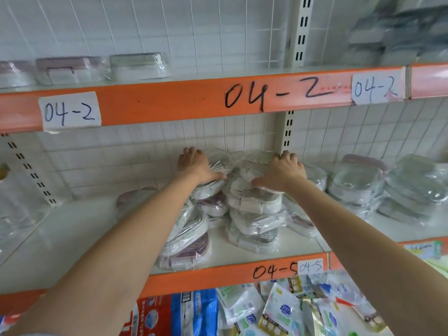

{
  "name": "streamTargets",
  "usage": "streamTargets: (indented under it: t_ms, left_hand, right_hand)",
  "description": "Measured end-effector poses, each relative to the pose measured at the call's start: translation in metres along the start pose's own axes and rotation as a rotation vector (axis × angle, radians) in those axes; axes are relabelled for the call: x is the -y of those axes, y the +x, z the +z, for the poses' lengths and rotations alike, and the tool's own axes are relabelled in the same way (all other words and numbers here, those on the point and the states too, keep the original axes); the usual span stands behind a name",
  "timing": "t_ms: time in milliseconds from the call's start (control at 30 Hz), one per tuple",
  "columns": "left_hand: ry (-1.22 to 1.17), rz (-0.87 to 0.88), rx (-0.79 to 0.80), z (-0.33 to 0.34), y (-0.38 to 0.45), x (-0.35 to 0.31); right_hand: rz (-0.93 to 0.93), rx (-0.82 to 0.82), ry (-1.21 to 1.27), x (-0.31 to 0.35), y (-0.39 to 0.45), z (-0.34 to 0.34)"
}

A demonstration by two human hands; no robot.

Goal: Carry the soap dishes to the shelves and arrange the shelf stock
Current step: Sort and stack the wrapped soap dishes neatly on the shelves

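Both palms press down on top of the heap of soap dishes (252,209): our left hand (196,163) and right hand (283,169) lie w/ fingers spread, curled over the far edge, nothing pinched. We see the heap on the middle shelf (60,238), marked 04-5: white and mauve dishes in clear wrap, piled askew. Right of the heap, neater wrapped stacks (358,185). Below it, loose sachets (291,309). Above it, boxes (101,69) on the 04-2 shelf.
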State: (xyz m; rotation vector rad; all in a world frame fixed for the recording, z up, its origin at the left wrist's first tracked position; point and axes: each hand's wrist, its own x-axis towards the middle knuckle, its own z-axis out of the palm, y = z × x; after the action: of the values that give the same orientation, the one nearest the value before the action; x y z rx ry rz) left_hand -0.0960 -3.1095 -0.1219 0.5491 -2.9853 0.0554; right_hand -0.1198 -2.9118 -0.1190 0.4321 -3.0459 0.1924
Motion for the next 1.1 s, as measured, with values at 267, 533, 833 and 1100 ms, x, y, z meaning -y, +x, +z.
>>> streamTargets:
  t_ms: [267,533,833,1100]
  left_hand:
    - [0.000,0.150,-0.090,-0.001,-0.004,-0.001]
    - [-0.004,0.354,-0.173,-0.004,-0.036,0.005]
    - [-0.058,0.503,-0.105,-0.002,-0.080,0.019]
    - [-0.096,0.563,0.211,-0.013,-0.124,0.022]
  right_hand:
    - [-0.059,-0.052,-0.065,0.002,0.001,-0.004]
    - [-0.341,-0.180,-0.072,0.031,-0.027,-0.014]
    - [-0.423,-0.027,-0.112,0.046,-0.067,-0.014]
    - [-0.424,0.150,-0.060,0.046,-0.100,-0.024]
